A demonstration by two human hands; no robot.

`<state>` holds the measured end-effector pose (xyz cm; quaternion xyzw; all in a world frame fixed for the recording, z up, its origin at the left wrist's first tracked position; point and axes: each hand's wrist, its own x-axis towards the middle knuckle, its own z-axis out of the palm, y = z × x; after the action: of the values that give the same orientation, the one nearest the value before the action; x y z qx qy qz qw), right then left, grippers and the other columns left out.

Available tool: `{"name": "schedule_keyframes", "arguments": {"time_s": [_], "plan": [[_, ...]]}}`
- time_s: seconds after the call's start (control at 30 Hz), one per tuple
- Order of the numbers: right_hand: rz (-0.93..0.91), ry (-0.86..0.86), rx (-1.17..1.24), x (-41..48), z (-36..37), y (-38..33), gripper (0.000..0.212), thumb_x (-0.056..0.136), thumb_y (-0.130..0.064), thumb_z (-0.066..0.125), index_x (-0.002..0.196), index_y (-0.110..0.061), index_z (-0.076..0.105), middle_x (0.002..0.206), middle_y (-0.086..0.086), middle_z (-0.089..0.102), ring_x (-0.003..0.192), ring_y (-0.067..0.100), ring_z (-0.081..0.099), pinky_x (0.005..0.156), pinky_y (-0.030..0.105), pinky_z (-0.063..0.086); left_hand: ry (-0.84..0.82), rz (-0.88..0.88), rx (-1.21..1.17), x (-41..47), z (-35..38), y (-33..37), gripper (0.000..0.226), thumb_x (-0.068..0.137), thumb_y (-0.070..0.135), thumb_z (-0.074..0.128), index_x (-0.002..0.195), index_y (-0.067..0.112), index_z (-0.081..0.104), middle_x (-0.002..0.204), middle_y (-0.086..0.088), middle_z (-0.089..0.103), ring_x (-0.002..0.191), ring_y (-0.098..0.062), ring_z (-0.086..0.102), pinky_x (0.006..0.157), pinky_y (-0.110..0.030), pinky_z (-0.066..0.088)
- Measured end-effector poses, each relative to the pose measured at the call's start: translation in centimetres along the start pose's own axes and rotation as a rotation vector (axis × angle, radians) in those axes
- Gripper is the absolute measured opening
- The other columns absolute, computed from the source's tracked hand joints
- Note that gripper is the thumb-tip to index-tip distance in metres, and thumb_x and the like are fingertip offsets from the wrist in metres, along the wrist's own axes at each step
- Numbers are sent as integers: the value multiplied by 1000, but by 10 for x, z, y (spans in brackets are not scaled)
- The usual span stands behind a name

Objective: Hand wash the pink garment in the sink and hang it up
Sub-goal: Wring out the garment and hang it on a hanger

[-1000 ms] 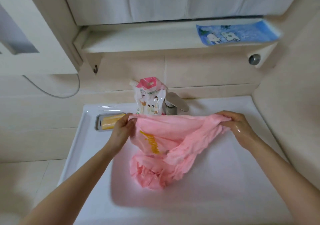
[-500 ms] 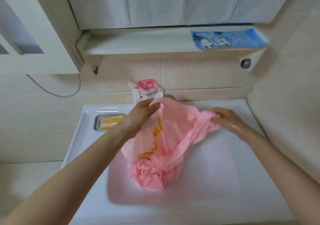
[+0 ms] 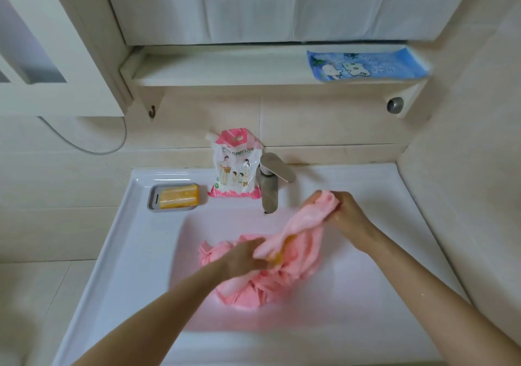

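**Bunching the pink garment (image 3: 296, 255) in the sink (image 3: 135, 253) with both hands**

You held the garment in two places. Your right hand (image 3: 348, 216) was closed around one gathered end of the cloth, with the fabric pinched up above the basin. From that grip the cloth ran down and across toward your left hand (image 3: 242, 258). The left hand sat lower in the basin, with its fingers curled into a fold where the yellow print showed. Motion blur softened that hand, so you could not make out the exact finger placement.

The rest of the garment lay crumpled on the basin floor, under and just beyond your left hand.

The faucet (image 3: 269, 188) stood between your two hands and farther from you, with its spout just beside your right hand's bunch of cloth. A pink-and-white detergent pouch (image 3: 235, 168) stood upright against the faucet, beyond your left hand. Outward of that hand, a yellow soap bar (image 3: 178, 195) lay in a grey soap dish (image 3: 153, 199) on the sink's ledge. Well above your right hand, a blue printed cloth (image 3: 366, 65) lay flat on the wall shelf (image 3: 220, 69).
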<state>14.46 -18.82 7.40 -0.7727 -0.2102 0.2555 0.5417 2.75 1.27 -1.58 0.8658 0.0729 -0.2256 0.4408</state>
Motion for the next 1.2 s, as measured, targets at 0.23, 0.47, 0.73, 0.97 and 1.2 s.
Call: {"name": "schedule_keyframes", "arguments": {"time_s": [0.23, 0.47, 0.73, 0.97, 1.2], "plan": [[-146, -152, -745, -32, -16, 105, 20, 73, -28, 49, 81, -31, 67, 84, -6, 69, 80, 16, 63, 68, 26, 46, 341, 142, 824, -13, 21, -66, 36, 49, 31, 79, 74, 23, 54, 56, 7, 58, 50, -15, 58, 44, -22, 39], [296, -644, -1092, -48, 27, 142, 32, 90, -25, 46, 112, -30, 68, 119, -8, 65, 109, 14, 57, 87, 22, 41, -289, -144, 535, -34, 51, -94, 43, 92, 41, 53, 126, 15, 55, 127, -8, 56, 118, -26, 51, 96, -33, 39], [353, -525, -688, -38, 99, 172, 18, 93, -27, 53, 103, -38, 62, 118, -2, 60, 93, 8, 45, 91, 25, 40, -208, -5, 342, -46, 59, -82, 50, 82, 58, 44, 84, 11, 61, 94, 1, 57, 90, -16, 51, 84, -24, 38], [362, -398, -906, -32, 81, 195, 68, 73, -59, 51, 131, -24, 46, 138, 9, 42, 102, 20, 44, 88, 31, 40, -90, -147, 374, -42, 71, -80, 16, 99, 27, 39, 85, 25, 46, 73, 12, 43, 84, -22, 48, 66, -25, 32], [210, -107, -1097, -40, 57, 212, 41, 86, -37, 61, 123, -20, 57, 131, 1, 53, 122, 17, 49, 87, 27, 41, -157, -186, 547, -31, 65, -68, 35, 96, 32, 44, 129, 23, 51, 121, -2, 60, 113, -24, 55, 91, -30, 42]]}}
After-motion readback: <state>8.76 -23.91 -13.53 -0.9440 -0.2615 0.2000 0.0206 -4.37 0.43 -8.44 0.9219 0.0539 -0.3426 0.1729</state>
